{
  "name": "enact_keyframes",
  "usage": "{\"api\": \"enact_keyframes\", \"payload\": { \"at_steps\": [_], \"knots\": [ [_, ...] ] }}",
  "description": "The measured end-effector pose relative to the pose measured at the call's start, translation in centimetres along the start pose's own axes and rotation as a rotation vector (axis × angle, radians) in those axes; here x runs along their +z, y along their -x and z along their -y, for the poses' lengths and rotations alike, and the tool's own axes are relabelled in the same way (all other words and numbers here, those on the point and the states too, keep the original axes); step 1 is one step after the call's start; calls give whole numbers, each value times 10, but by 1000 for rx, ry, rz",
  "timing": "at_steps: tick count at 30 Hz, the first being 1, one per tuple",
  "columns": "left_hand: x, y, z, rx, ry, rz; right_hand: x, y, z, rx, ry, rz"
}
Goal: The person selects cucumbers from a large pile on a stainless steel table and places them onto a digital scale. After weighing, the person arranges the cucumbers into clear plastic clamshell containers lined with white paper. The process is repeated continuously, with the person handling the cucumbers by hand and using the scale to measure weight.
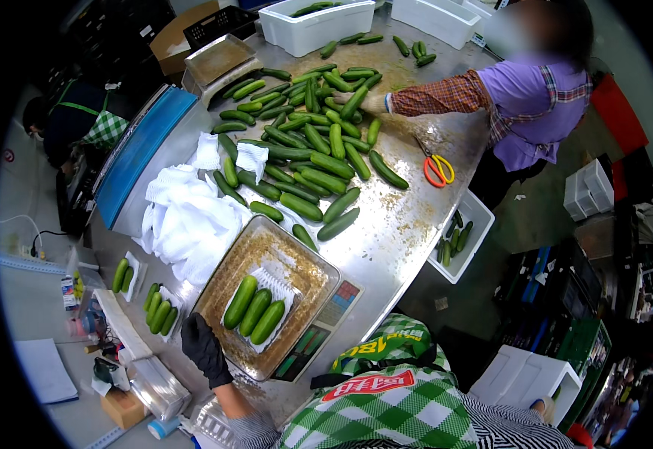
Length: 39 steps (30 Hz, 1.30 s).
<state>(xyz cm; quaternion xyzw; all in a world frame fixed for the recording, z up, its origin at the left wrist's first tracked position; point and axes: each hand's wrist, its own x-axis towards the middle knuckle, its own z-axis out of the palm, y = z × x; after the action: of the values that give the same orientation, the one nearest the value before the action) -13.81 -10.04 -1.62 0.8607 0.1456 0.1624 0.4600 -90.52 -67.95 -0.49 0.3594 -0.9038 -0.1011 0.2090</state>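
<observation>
My left hand, in a black glove, has its fingers curled beside the left rim of a weighing scale's metal pan. No object shows in it. On the pan, three cucumbers lie side by side on a white tray lined with foam netting. To the left of the pan, cucumbers sit on two more white trays, a nearer one and a farther one. At lower right my right hand, in a light glove, is near a white foam box; its fingers are mostly hidden.
Many loose cucumbers cover the steel table. White foam netting is heaped beside them. Scissors lie near the right edge. Across the table, a co-worker's hand touches the pile. A blue-topped machine stands left.
</observation>
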Motion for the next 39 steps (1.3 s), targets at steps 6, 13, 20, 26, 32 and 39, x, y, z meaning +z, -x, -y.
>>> {"api": "enact_keyframes", "payload": {
  "at_steps": [6,13,20,26,32,39],
  "knots": [
    [-12,11,-8,5,-53,-183,-173,191,297,-940,-741,-390],
    [16,12,-68,18,-126,-164,-313,535,506,-1798,-1300,486],
    [18,45,-79,-77,-272,-240,-406,709,581,-2028,-855,446],
    [41,51,-121,-144,-273,-218,-411,681,619,-1730,-818,2000],
    [125,34,-185,-301,101,96,-412,667,586,-1275,-782,2886],
    [241,33,-253,-547,822,582,-417,665,484,-1837,-286,2878]
  ]
}}
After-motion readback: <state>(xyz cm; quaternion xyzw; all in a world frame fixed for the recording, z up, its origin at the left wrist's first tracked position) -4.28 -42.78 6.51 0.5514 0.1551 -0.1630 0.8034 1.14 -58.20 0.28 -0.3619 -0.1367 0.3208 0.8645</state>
